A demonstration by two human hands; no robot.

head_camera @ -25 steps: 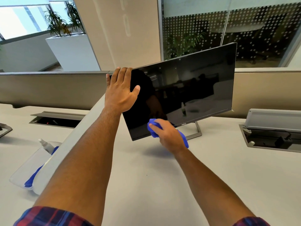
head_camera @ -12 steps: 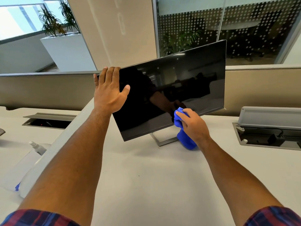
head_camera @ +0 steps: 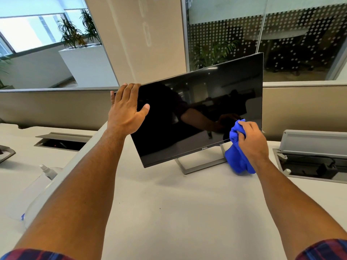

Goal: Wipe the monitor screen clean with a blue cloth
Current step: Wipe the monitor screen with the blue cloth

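A black monitor (head_camera: 202, 109) with a dark, switched-off screen stands on a silver frame stand (head_camera: 189, 166) on the white desk. My left hand (head_camera: 125, 109) grips the monitor's upper left corner, fingers over the top edge and thumb on the screen. My right hand (head_camera: 251, 139) holds a bunched blue cloth (head_camera: 237, 156) against the screen's lower right corner; part of the cloth hangs down to the desk.
A clear spray bottle (head_camera: 47, 172) lies at the left on the neighbouring desk. Open cable hatches sit at the left (head_camera: 62, 141) and right (head_camera: 311, 162). A beige partition (head_camera: 47, 107) runs behind the white desk (head_camera: 178, 212).
My right hand has swept the blue cloth rightward along the bottom of the screen, from lower left to lower right corner. My left hand has kept its hold on the upper left corner.
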